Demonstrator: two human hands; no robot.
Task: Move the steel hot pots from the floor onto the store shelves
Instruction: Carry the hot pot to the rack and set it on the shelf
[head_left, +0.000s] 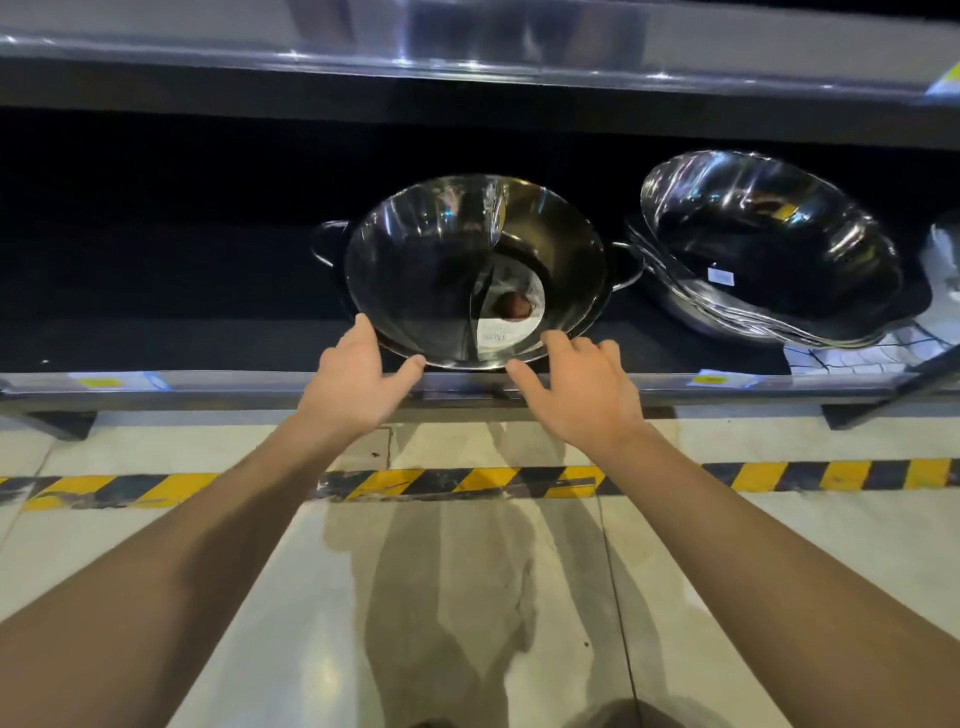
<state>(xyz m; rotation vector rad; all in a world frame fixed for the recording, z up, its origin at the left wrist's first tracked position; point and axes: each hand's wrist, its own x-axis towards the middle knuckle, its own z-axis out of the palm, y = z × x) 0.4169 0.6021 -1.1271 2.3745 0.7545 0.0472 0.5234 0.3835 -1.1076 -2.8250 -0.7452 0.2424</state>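
Shiny divided steel hot pot (475, 270) sitting at dark shelf (208, 332) front edge, seemingly overhanging; left hand (353, 379) and right hand (576, 384) fingers spreading wide, touching rim.

A pale, glossy floor (779, 561) reflects overhead light in soft patches in a store aisle. A strip of yellow-and-black hazard tape (831, 475), scuffed in places, runs across it, parallel to the shelving. A thin dark seam (615, 597) crosses the floor toward the tape. The lower shelf's front rail (208, 382) carries yellow price tags (719, 380), and its interior is dark. Above, the metal edge of an upper shelf (467, 47) catches bright glints of light.
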